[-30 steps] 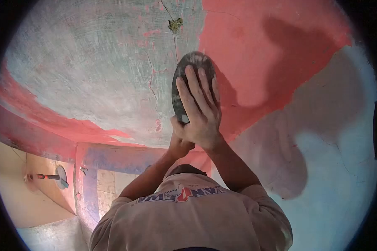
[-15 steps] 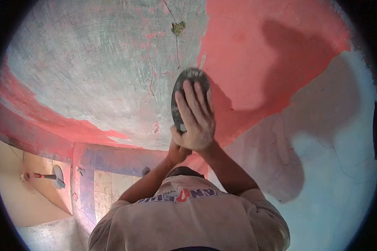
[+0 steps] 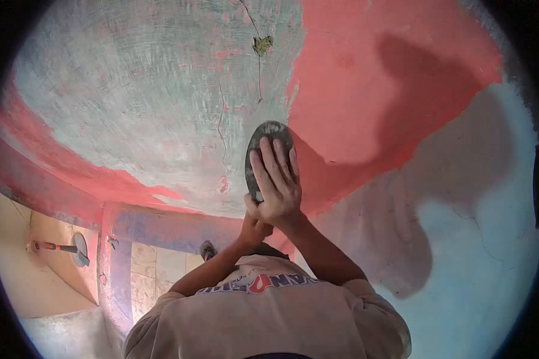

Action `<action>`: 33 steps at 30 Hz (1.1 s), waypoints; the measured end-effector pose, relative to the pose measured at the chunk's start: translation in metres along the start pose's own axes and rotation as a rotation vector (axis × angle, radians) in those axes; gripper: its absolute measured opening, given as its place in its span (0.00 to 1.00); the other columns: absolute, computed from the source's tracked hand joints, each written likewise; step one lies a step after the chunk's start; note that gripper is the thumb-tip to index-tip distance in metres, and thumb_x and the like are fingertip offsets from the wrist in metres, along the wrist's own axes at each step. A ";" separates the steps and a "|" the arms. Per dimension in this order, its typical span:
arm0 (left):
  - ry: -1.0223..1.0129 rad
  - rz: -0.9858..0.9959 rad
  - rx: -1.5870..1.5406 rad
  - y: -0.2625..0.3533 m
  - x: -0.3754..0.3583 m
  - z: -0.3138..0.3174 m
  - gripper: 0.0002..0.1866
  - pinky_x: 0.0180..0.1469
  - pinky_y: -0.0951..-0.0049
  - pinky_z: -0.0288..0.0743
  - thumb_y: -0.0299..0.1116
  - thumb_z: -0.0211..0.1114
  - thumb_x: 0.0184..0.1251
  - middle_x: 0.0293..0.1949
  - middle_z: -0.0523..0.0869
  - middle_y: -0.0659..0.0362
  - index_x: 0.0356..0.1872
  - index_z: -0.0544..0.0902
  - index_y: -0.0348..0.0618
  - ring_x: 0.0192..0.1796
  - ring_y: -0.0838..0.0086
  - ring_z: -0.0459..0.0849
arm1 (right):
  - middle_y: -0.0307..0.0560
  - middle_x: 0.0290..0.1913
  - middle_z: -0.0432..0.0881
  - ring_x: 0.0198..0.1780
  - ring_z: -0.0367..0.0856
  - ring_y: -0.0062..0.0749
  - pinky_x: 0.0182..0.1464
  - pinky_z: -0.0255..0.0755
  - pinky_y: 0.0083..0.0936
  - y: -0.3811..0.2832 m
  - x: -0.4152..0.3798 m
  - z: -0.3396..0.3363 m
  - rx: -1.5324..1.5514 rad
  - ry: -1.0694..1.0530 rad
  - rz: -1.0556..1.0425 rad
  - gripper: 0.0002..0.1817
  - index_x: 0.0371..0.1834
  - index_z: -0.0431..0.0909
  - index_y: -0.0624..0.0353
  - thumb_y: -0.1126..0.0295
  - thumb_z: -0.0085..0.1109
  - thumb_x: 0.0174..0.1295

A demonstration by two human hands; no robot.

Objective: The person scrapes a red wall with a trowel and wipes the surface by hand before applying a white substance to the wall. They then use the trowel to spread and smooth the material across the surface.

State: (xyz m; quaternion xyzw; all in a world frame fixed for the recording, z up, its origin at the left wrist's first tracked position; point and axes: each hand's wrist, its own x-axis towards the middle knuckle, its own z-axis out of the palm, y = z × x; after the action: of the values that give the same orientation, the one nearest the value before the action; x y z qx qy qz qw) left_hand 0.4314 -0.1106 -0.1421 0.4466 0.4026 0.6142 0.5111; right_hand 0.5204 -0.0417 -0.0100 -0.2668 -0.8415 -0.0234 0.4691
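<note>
A dark oval pad (image 3: 255, 176) with pale dust on it lies against the wall (image 3: 162, 119), near the border between grey scraped plaster and red paint. My right hand (image 3: 276, 182) is pressed along its back, fingers stretched up and thumb at the lower left edge. Just beneath the right wrist, my left hand (image 3: 257, 227) is closed near the pad's lower end. Most of its fingers are hidden, and what it grips cannot be seen. A thin crack (image 3: 259, 78) with a rough hole (image 3: 262, 45) runs down the plaster above the pad.
Light blue paint (image 3: 479, 239) covers the right side, with my shadow across it. At lower left, a tool with a red and black handle (image 3: 54, 246) is beside a round grey piece (image 3: 80, 249). A shoe (image 3: 208, 250) shows past my left forearm, near floor tiles (image 3: 144, 275).
The pad and both hands have slid down the wall, toward my body. My right hand keeps its hold on the pad. The view has shifted slightly.
</note>
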 end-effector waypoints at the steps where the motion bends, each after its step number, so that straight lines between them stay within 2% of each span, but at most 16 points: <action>1: 0.006 0.120 0.098 -0.006 0.002 -0.002 0.15 0.25 0.77 0.69 0.39 0.59 0.73 0.29 0.76 0.66 0.50 0.75 0.40 0.26 0.84 0.73 | 0.63 0.76 0.68 0.79 0.62 0.60 0.81 0.45 0.61 0.002 0.001 0.000 -0.016 0.009 -0.005 0.46 0.69 0.75 0.63 0.66 0.71 0.38; 2: 0.013 0.235 0.196 -0.004 0.007 -0.001 0.15 0.25 0.77 0.68 0.39 0.59 0.73 0.29 0.76 0.66 0.51 0.75 0.40 0.26 0.84 0.73 | 0.64 0.76 0.69 0.79 0.63 0.60 0.80 0.46 0.60 -0.001 0.010 -0.006 -0.031 0.015 -0.007 0.44 0.69 0.76 0.64 0.66 0.68 0.39; 3: 0.021 0.227 0.167 0.013 0.013 0.005 0.14 0.25 0.77 0.68 0.39 0.59 0.73 0.29 0.76 0.65 0.50 0.75 0.40 0.26 0.85 0.73 | 0.64 0.75 0.69 0.78 0.64 0.61 0.80 0.48 0.60 -0.004 0.020 -0.014 -0.043 0.016 -0.006 0.42 0.68 0.76 0.65 0.67 0.65 0.40; 6: 0.023 0.241 0.164 0.056 0.031 0.018 0.13 0.24 0.77 0.67 0.37 0.59 0.72 0.28 0.76 0.65 0.49 0.75 0.40 0.25 0.86 0.73 | 0.64 0.75 0.69 0.78 0.64 0.62 0.79 0.50 0.61 -0.003 0.054 -0.035 -0.020 0.073 -0.058 0.42 0.67 0.77 0.65 0.68 0.65 0.39; 10: 0.083 0.235 0.127 0.037 0.017 0.019 0.11 0.22 0.77 0.66 0.36 0.58 0.73 0.27 0.76 0.65 0.47 0.76 0.39 0.24 0.85 0.72 | 0.64 0.75 0.69 0.77 0.64 0.63 0.79 0.50 0.62 -0.001 0.027 -0.020 -0.006 0.043 -0.005 0.42 0.67 0.77 0.66 0.68 0.65 0.38; 13: 0.057 0.133 0.041 0.020 0.002 0.013 0.12 0.24 0.76 0.67 0.36 0.57 0.73 0.28 0.77 0.64 0.49 0.75 0.37 0.25 0.83 0.74 | 0.64 0.75 0.70 0.77 0.64 0.63 0.79 0.51 0.60 0.002 -0.001 -0.002 0.028 0.019 0.026 0.43 0.67 0.77 0.66 0.68 0.64 0.38; 14: 0.040 0.166 0.068 0.024 0.007 0.011 0.13 0.24 0.76 0.67 0.36 0.57 0.74 0.28 0.77 0.64 0.50 0.75 0.37 0.25 0.83 0.74 | 0.64 0.76 0.68 0.78 0.62 0.62 0.79 0.49 0.61 0.001 0.009 -0.005 0.025 0.019 0.005 0.44 0.68 0.76 0.65 0.67 0.67 0.38; 16: 0.039 0.067 -0.019 0.054 0.013 0.020 0.15 0.24 0.76 0.67 0.39 0.56 0.75 0.29 0.77 0.63 0.49 0.74 0.37 0.25 0.83 0.74 | 0.62 0.78 0.64 0.81 0.58 0.60 0.81 0.45 0.61 -0.003 0.037 -0.027 0.019 0.008 -0.021 0.48 0.71 0.73 0.62 0.66 0.73 0.37; 17: -0.006 0.269 0.198 0.051 0.030 0.016 0.14 0.23 0.78 0.65 0.41 0.55 0.77 0.26 0.76 0.64 0.44 0.75 0.38 0.23 0.85 0.72 | 0.63 0.77 0.66 0.80 0.60 0.60 0.80 0.47 0.61 -0.006 0.046 -0.034 -0.010 0.034 -0.026 0.46 0.70 0.74 0.63 0.67 0.70 0.38; 19: -0.193 0.036 -0.041 0.062 0.034 0.013 0.15 0.22 0.77 0.65 0.41 0.54 0.78 0.23 0.74 0.66 0.40 0.76 0.37 0.23 0.84 0.72 | 0.65 0.75 0.69 0.78 0.64 0.61 0.79 0.51 0.59 -0.012 0.063 -0.046 -0.079 0.104 -0.048 0.44 0.69 0.75 0.66 0.68 0.64 0.39; 22: -0.149 0.065 -0.064 0.041 0.018 0.009 0.15 0.21 0.77 0.64 0.41 0.55 0.78 0.20 0.73 0.67 0.38 0.76 0.38 0.21 0.85 0.72 | 0.64 0.76 0.68 0.78 0.63 0.61 0.79 0.51 0.59 -0.019 0.038 -0.033 -0.108 0.036 0.028 0.44 0.70 0.75 0.65 0.69 0.64 0.40; 25: -0.088 -0.087 -0.125 0.026 -0.006 0.009 0.16 0.20 0.78 0.62 0.40 0.52 0.82 0.19 0.73 0.67 0.35 0.78 0.40 0.19 0.84 0.70 | 0.60 0.77 0.67 0.79 0.62 0.58 0.80 0.49 0.59 -0.020 0.012 -0.019 -0.113 -0.008 0.057 0.42 0.69 0.75 0.64 0.67 0.67 0.42; 28: -0.164 -0.205 -0.288 0.038 -0.012 0.009 0.17 0.18 0.77 0.62 0.39 0.52 0.83 0.19 0.73 0.67 0.33 0.77 0.40 0.17 0.83 0.70 | 0.54 0.78 0.66 0.80 0.60 0.54 0.81 0.46 0.58 -0.034 0.020 -0.029 -0.194 -0.116 0.057 0.42 0.70 0.74 0.61 0.65 0.69 0.44; 31: -0.170 -0.225 -0.239 0.030 -0.011 0.011 0.19 0.16 0.77 0.61 0.41 0.53 0.84 0.18 0.73 0.66 0.30 0.76 0.40 0.16 0.82 0.70 | 0.52 0.78 0.65 0.80 0.59 0.54 0.81 0.46 0.58 -0.030 0.016 -0.027 -0.166 -0.126 0.071 0.41 0.70 0.74 0.60 0.65 0.69 0.46; 32: -0.130 -0.135 -0.165 0.029 -0.009 0.013 0.20 0.16 0.77 0.63 0.41 0.52 0.83 0.17 0.72 0.65 0.28 0.75 0.40 0.16 0.82 0.70 | 0.55 0.79 0.64 0.80 0.59 0.54 0.81 0.46 0.58 -0.026 0.012 -0.024 -0.165 -0.084 0.037 0.40 0.70 0.74 0.59 0.66 0.68 0.47; 33: -0.116 -0.134 -0.155 0.028 -0.010 0.011 0.20 0.16 0.77 0.63 0.40 0.52 0.83 0.16 0.72 0.65 0.28 0.75 0.40 0.16 0.82 0.70 | 0.56 0.79 0.63 0.80 0.59 0.54 0.81 0.46 0.58 -0.028 0.007 -0.021 -0.171 -0.072 0.057 0.40 0.71 0.74 0.59 0.66 0.68 0.48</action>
State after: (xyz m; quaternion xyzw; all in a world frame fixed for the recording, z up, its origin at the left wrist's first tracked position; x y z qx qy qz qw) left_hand 0.4357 -0.1243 -0.1138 0.4126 0.3526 0.5810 0.6065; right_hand 0.5208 -0.0685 0.0131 -0.3302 -0.8449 -0.0724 0.4147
